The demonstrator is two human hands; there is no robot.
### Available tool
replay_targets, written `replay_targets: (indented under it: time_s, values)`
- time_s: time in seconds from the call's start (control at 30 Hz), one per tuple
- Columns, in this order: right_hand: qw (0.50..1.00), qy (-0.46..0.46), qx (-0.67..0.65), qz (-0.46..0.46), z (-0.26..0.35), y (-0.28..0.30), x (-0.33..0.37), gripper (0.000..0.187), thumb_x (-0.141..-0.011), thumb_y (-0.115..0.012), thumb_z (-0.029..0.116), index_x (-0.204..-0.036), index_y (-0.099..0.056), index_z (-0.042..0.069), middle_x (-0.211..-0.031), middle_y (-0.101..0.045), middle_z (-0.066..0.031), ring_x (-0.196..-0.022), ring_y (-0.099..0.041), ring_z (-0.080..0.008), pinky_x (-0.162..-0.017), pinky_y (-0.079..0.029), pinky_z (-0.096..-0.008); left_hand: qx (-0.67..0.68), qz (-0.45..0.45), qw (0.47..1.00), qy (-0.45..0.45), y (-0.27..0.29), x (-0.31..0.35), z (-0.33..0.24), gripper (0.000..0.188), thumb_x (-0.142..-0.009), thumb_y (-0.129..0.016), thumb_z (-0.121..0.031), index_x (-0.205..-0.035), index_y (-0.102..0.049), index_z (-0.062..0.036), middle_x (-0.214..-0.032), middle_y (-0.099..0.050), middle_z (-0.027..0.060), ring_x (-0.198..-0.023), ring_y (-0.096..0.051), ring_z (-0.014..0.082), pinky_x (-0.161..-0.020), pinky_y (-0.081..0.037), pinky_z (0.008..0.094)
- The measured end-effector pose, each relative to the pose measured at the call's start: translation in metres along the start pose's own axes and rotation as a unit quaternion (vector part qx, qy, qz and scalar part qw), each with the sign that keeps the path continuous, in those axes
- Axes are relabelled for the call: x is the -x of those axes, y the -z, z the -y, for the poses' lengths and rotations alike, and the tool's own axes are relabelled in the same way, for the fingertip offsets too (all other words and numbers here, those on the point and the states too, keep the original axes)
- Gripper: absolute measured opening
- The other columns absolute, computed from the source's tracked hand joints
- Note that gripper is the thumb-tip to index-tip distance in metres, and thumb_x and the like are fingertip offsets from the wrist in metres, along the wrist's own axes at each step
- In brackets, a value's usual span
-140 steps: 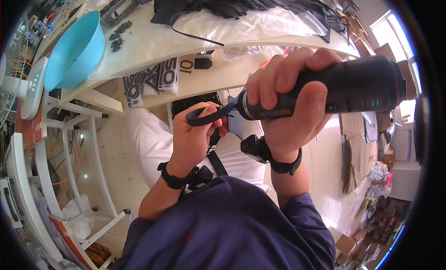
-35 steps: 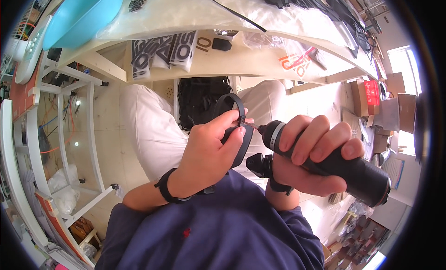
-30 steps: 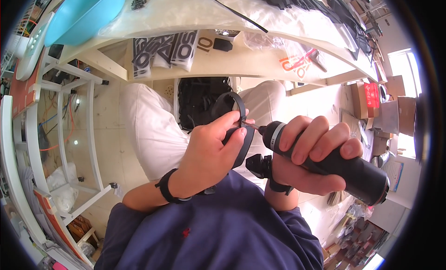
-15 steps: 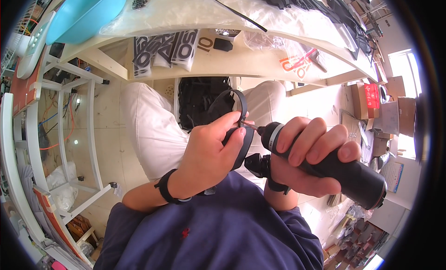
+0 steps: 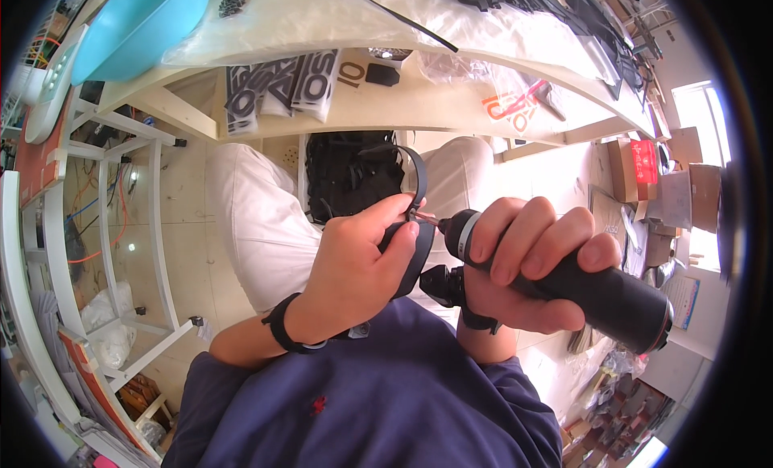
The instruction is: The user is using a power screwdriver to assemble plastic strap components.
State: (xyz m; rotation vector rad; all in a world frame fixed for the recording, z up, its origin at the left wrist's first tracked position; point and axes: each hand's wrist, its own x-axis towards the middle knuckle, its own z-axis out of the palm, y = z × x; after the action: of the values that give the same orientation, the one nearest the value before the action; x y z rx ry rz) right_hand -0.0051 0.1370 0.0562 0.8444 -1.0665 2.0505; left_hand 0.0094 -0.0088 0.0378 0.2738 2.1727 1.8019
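My left hand (image 5: 350, 258) pinches a black part with a curved strap (image 5: 419, 171) arching up from it; a broad dark piece (image 5: 414, 267) of it shows below my thumb. What kind of item it is, I cannot make out. Wrapped in my right hand (image 5: 527, 258) is a thick black electric screwdriver (image 5: 624, 307) with a pale ring near its nose. Its thin bit points left and meets the part beside my left fingertips; the screw, if any, is hidden. Between my knees a dark heap of black pieces (image 5: 350, 178) sits below the hands.
Ahead stands a pale workbench (image 5: 451, 118) whose shelf bears printed plastic bags (image 5: 314, 85) and a small black item (image 5: 382, 74). A turquoise basin (image 5: 141, 33) is at the far left, above a white metal frame (image 5: 165, 234). Cardboard boxes (image 5: 706, 196) stand at the right.
Both hands, with the part and the screwdriver, have shifted slightly left in view, and the background has slid a little left too. The grips and the bit's contact look the same.
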Motion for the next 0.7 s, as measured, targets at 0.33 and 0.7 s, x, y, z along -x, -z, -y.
replay_targets:
  time_s: [0.33,0.7]
  values:
    - [1.000,-0.021,-0.003,0.002,-0.0022,0.0019,-0.0001,0.045,-0.092,-0.070,0.042,-0.114,-0.045,0.011,-0.082,-0.048,-0.0026,-0.056,-0.049,-0.0115,-0.047,-0.046,-0.0288,0.020,-0.011,1.000,0.007,-0.0004,-0.0003,0.0040,0.028,-0.093,-0.056,-0.001,-0.118,-0.061,0.0080,-0.101,-0.073,0.0146,-0.094,-0.069,0.0151,-0.083,-0.052,0.0259]
    - [0.998,-0.054,-0.026,-0.010,-0.0005,0.0071,0.0036,0.042,-0.092,-0.069,0.034,-0.112,-0.040,0.011,-0.084,-0.052,-0.0068,-0.058,-0.055,-0.0182,-0.054,-0.051,-0.0374,0.001,0.000,1.000,0.011,0.0044,-0.0032,0.0038,0.027,-0.092,-0.057,-0.001,-0.117,-0.062,0.0077,-0.099,-0.073,0.0157,-0.093,-0.070,0.0162,-0.083,-0.052,0.0260]
